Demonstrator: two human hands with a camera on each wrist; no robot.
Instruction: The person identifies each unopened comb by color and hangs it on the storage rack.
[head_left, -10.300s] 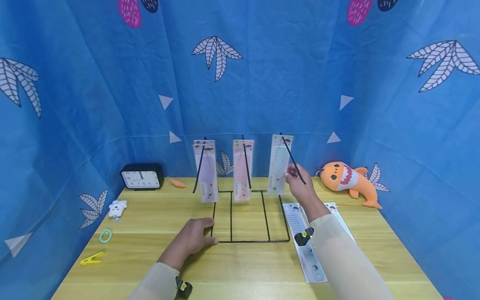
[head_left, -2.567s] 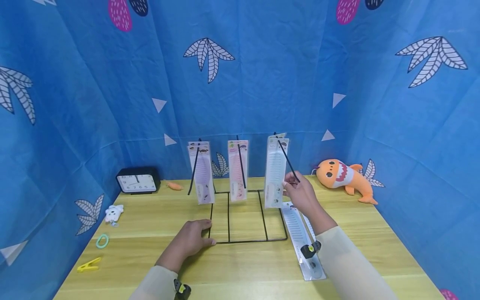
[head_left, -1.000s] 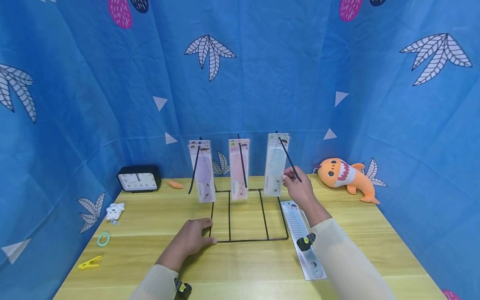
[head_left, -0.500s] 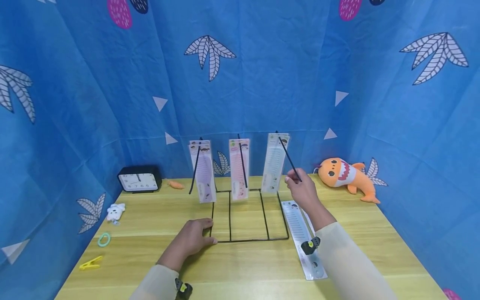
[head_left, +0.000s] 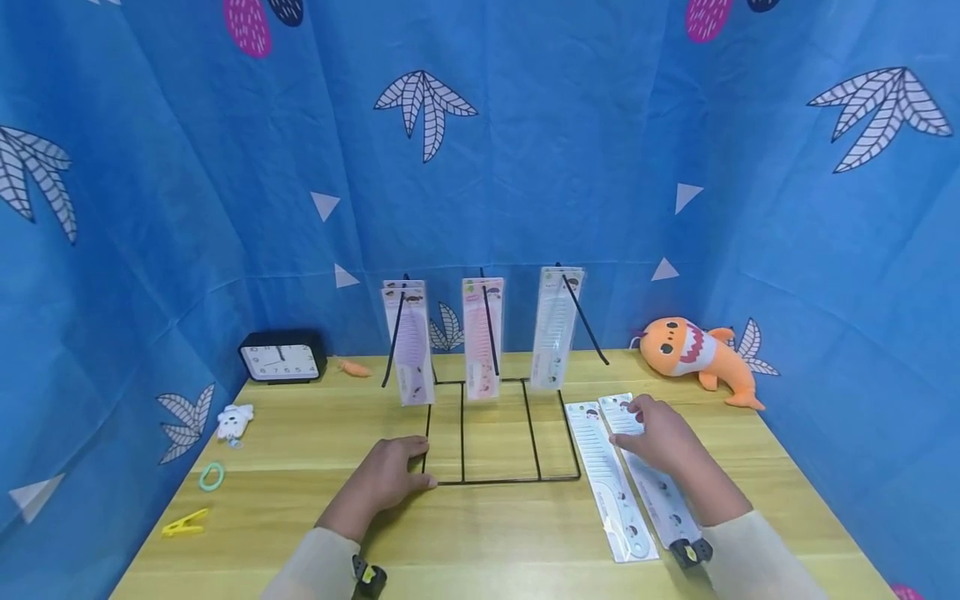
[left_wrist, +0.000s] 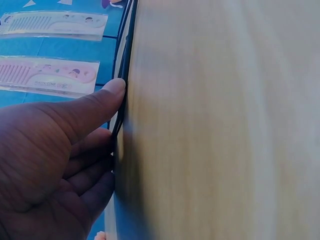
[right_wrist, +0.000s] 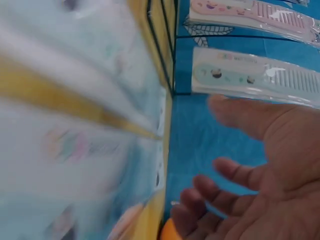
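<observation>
The pink comb (left_wrist: 47,76) has readable words, "PLASTIC COMB"; it hangs on the rack (head_left: 502,481), whose corner the left hand (head_left: 384,477) pinches. The right hand (head_left: 663,435), fingers parted and empty, is over a lying comb (head_left: 654,492). Back left stands a numbered clock (head_left: 282,361).

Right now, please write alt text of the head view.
A person's right hand is over one of two packaged combs on a wood-grain table; the left hand holds a black wire rack hung with more comb packs.

A table (head_left: 510,533) bears a rack (head_left: 462,433), combs (head_left: 611,483), a clock (head_left: 282,357)
</observation>
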